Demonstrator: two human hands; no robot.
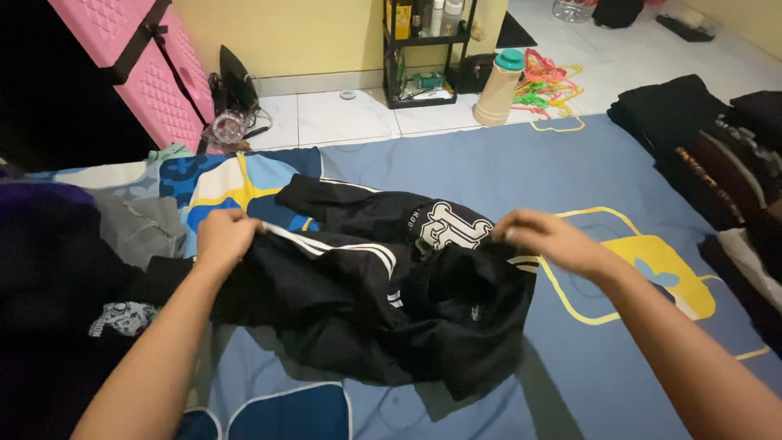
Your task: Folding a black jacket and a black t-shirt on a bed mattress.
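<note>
Head-camera view: a black jacket (383, 301) with white stripes along the sleeve and a large white emblem on its front is seen spread over a blue sheet (505, 163) patterned with yellow outlines. The lettering on the emblem is left unread. The jacket's long axis is laid roughly left to right, with its crumpled lower part sagging toward the viewer.

The left hand (224, 236) is closed on the striped edge of the jacket at its left end, the cloth pinched in the fingers. The right hand (550, 240) is closed on the jacket's right edge near the emblem, fingers curled narrowly over the fabric.

On the tiled floor beyond, a beige flask (498, 88) with a teal lid is stood upright, its contents hidden. Beside it, coloured hangers (550, 81) are heaped. A black shelf rack (423, 53) holding bottles and small boxes is set against the yellow wall. Folded dark clothes (700, 138) are stacked at the right.
</note>
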